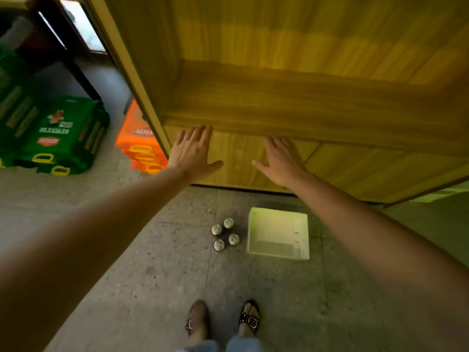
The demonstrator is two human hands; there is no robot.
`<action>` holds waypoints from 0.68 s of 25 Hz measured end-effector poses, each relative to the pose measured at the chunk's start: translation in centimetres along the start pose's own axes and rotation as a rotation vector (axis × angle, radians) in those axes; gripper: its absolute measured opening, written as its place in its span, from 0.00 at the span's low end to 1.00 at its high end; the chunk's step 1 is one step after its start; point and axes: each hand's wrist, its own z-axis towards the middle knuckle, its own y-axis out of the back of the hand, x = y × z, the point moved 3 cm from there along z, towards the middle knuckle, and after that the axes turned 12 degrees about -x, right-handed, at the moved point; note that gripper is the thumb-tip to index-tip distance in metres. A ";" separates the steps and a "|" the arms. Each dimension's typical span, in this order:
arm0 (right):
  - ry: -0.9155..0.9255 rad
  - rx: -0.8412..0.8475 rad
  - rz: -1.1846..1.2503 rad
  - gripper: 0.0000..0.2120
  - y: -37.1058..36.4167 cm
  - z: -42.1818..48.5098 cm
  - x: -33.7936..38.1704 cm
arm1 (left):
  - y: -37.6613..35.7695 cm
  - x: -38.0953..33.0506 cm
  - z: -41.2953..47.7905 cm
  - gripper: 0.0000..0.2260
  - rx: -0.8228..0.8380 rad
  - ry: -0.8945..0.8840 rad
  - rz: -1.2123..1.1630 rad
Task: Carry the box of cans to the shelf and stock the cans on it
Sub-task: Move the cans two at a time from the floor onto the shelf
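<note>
1. Both arms are reaching forward toward the shelf (291,102), a yellow wood unit filling the upper right of the view.
2. The left hand (194,154) is lying spread, fingers extended and thumb out, holding nothing; its fingertips are reaching the front lip of the shelf board, near the shelf's left post.
3. The right hand (280,161) is also lying flat and open, holding nothing, fingers pointing up at the same lip, just right of the left hand. Whether either palm is pressing on the panel below the lip, I cannot tell.
4. The shelf board above the hands is showing bare wood.
5. The box (255,235), white and open-topped, is sitting on the floor (152,275) in front of the shelf's base, below the right hand. Its inside is showing only pale walls and bottom.
6. Four cans (224,234) are standing upright on the floor in a tight cluster, just left of the box, apart from it, silver tops facing up.
7. The person's feet, in dark sandals (250,318), are standing on the floor nearer the camera than the cans and box.
8. Green crates (58,138) and orange crates (138,141) are sitting stacked on the floor left of the shelf.
</note>
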 end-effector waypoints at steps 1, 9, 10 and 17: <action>0.019 0.017 0.013 0.33 -3.3 -0.2 -0.1 | -3.0 0.8 -1.0 0.40 0.021 0.013 -0.010; 0.094 0.099 0.089 0.33 -32.3 0.6 -1.9 | -30.2 7.6 -8.2 0.40 0.134 0.051 -0.010; 0.093 0.112 0.104 0.34 -35.5 0.7 -2.3 | -33.5 8.2 -8.9 0.41 0.157 0.052 -0.018; 0.045 0.352 0.328 0.34 -55.4 1.3 -6.0 | -52.9 10.6 -13.0 0.44 0.337 0.117 -0.230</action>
